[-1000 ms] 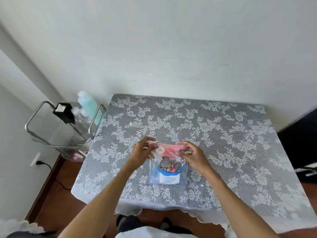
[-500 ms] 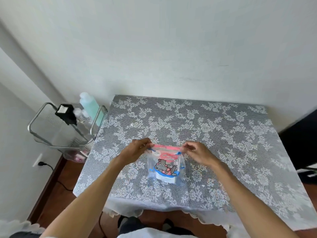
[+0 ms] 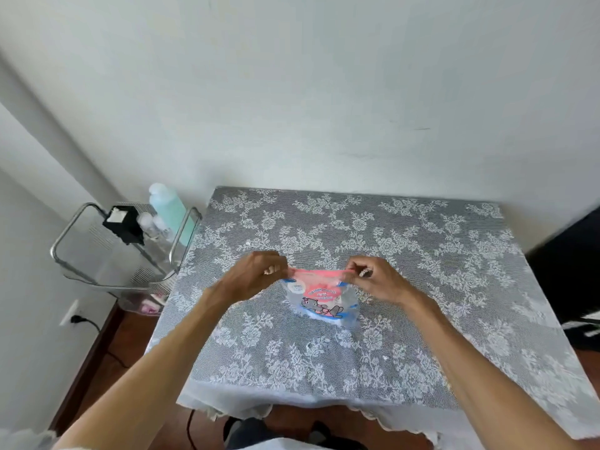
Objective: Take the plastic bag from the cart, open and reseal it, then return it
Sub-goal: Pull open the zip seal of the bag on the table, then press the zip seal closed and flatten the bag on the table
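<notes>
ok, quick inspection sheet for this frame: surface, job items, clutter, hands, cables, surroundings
Surface: table under a grey lace cloth, bare apart from the bag.
Job's things: plastic bag with pink top strip and cartoon print, lower part on the cloth, top lifted; wire cart left of the table.
Clutter: on the cart, a teal bottle, small clear bottles, a black box.
Grippers: left hand and right hand each pinch an end of the bag's top strip.
Cables: black cord plugged into a wall socket low left.
Surroundings: white wall; dark object at the right edge.
</notes>
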The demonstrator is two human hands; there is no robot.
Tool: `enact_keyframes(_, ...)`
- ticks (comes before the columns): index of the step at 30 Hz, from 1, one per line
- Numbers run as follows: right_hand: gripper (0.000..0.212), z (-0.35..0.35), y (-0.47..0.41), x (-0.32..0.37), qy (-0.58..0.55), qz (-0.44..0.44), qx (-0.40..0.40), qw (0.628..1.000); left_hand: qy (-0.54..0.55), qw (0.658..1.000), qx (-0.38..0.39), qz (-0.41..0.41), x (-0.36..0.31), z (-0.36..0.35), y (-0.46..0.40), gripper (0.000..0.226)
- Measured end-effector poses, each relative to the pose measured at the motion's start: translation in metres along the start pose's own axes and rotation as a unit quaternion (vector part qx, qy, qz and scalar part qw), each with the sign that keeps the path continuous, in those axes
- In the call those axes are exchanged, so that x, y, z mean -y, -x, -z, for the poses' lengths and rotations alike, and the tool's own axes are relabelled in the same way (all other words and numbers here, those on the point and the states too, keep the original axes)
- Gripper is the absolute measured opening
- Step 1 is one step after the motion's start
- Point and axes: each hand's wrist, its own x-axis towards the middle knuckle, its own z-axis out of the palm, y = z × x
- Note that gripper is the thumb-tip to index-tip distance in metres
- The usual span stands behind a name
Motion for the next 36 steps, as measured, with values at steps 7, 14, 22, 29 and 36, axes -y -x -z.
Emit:
enact_keyframes(7,0.022,0.004,-0.009,-0.004,0.067,0.017,-0.069,0.995,0.062,0.998,-0.007,0.032,0.001,0.005,-0.01,0.03)
enact_keyframes(14,0.02,0.009,-0.002,-0.003,0.198,0.079,-0.024,0.977,-0.109,0.994,0.015,-0.002,-0.002,0.011,-0.012,0.055)
enact_keyframes(22,0.019,0.0,0.002,0.0,0.152,0.065,-0.104,0.981,-0.05,0.999,-0.003,0.001,-0.005,-0.008,-0.009,0.043)
enact_keyframes(29,0.03,0.002,-0.004,0.006,0.057,0.001,-0.1,0.993,0.153,0.976,-0.013,0.154,-0.01,-0.002,-0.014,0.027)
enact_keyframes(36,0.015,0.007,-0.012,0.015,0.016,-0.091,-0.022,0.996,0.162,0.956,0.035,0.243,-0.011,-0.002,-0.021,0.016)
